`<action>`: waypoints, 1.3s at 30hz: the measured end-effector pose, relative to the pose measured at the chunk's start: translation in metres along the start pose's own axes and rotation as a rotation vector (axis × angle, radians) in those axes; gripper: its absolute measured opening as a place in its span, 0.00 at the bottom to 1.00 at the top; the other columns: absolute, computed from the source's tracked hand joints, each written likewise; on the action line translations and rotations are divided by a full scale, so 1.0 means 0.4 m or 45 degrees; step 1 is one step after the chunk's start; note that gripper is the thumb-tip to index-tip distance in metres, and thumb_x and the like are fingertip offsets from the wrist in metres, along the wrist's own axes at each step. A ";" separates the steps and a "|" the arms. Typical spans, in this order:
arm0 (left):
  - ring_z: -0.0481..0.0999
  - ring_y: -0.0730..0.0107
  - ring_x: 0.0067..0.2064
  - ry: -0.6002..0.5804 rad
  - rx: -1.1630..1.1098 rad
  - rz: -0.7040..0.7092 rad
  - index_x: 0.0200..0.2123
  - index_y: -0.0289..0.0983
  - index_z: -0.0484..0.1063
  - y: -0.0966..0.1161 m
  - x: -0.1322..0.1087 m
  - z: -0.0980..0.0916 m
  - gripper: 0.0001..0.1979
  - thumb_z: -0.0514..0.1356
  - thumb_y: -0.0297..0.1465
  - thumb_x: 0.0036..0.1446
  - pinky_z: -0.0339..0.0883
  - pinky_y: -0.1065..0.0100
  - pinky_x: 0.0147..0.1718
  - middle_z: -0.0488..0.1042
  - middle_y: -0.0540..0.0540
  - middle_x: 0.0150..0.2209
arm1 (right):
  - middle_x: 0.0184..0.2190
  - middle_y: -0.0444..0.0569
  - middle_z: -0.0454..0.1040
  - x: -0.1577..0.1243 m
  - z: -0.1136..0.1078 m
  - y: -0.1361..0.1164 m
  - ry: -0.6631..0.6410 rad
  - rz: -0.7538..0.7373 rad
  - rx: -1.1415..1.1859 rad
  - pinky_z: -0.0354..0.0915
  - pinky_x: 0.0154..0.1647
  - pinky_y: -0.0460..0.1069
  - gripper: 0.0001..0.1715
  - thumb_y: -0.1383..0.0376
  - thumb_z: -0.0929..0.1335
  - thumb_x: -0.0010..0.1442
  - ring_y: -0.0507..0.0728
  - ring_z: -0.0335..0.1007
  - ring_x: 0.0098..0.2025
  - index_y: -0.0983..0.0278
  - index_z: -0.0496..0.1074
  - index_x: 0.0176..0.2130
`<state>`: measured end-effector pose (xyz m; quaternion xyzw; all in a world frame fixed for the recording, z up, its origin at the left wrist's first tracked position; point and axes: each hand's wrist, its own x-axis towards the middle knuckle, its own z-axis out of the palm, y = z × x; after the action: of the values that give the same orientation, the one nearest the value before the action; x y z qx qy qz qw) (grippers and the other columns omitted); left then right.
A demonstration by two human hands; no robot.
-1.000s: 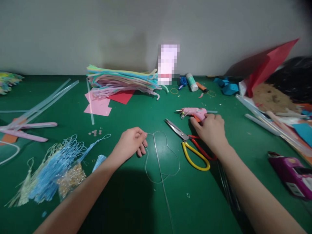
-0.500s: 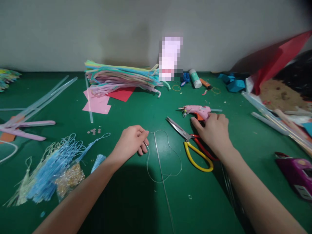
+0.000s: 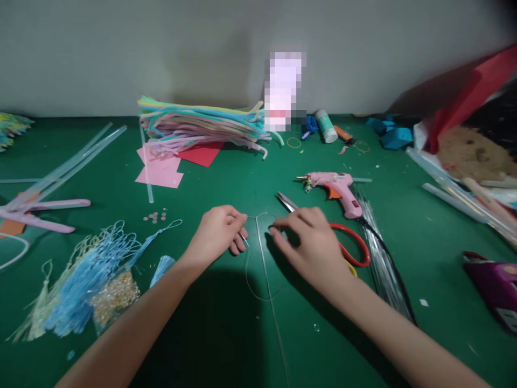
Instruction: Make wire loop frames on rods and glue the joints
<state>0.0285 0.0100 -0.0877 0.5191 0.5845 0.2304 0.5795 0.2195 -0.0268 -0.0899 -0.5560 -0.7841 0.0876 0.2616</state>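
My left hand (image 3: 222,229) pinches a thin clear thread (image 3: 258,295) near the middle of the green table; the thread loops down and to the right. A thin straight strand (image 3: 265,269) runs from near my fingertips toward the front edge. My right hand (image 3: 309,237) hovers over the scissors with fingers apart and nothing visible in them. The scissors (image 3: 355,242) have one red and one yellow handle, partly hidden by that hand. Behind it lies a pink glue gun (image 3: 339,188) with an orange trigger.
Blue tassels (image 3: 86,285) and a bag of gold beads (image 3: 117,293) lie at the left. Bundled pipe cleaners (image 3: 202,126) rest at the back. Metal wires (image 3: 379,258) and a purple object (image 3: 490,288) are on the right.
My right hand has moved left and slightly down, from beside the glue gun to over the scissors. The glue gun's handle and the wires are now uncovered. My left hand has stayed put.
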 end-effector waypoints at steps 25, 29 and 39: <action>0.69 0.74 0.19 0.179 0.527 0.215 0.25 0.38 0.67 0.034 -0.015 0.000 0.10 0.56 0.31 0.59 0.58 0.72 0.19 0.73 0.51 0.21 | 0.30 0.52 0.67 -0.038 0.046 -0.033 -0.081 -0.091 0.086 0.61 0.36 0.53 0.18 0.62 0.67 0.62 0.58 0.58 0.34 0.65 0.76 0.50; 0.70 0.70 0.27 0.311 0.861 0.382 0.26 0.38 0.69 0.027 -0.007 0.001 0.09 0.57 0.29 0.58 0.56 0.70 0.25 0.72 0.51 0.23 | 0.30 0.51 0.67 -0.039 0.049 -0.032 -0.071 -0.098 0.079 0.60 0.36 0.53 0.18 0.62 0.67 0.62 0.58 0.58 0.34 0.64 0.76 0.50; 0.72 0.68 0.31 0.323 0.963 0.439 0.33 0.38 0.72 0.014 0.000 0.000 0.04 0.58 0.30 0.60 0.58 0.68 0.29 0.74 0.50 0.28 | 0.29 0.51 0.66 -0.038 0.050 -0.032 -0.060 -0.097 0.086 0.60 0.35 0.53 0.18 0.62 0.67 0.61 0.58 0.57 0.34 0.65 0.77 0.49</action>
<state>0.0303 0.0119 -0.0829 0.7523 0.5992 0.1556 0.2252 0.2026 -0.0423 -0.1060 -0.5145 -0.8072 0.1169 0.2648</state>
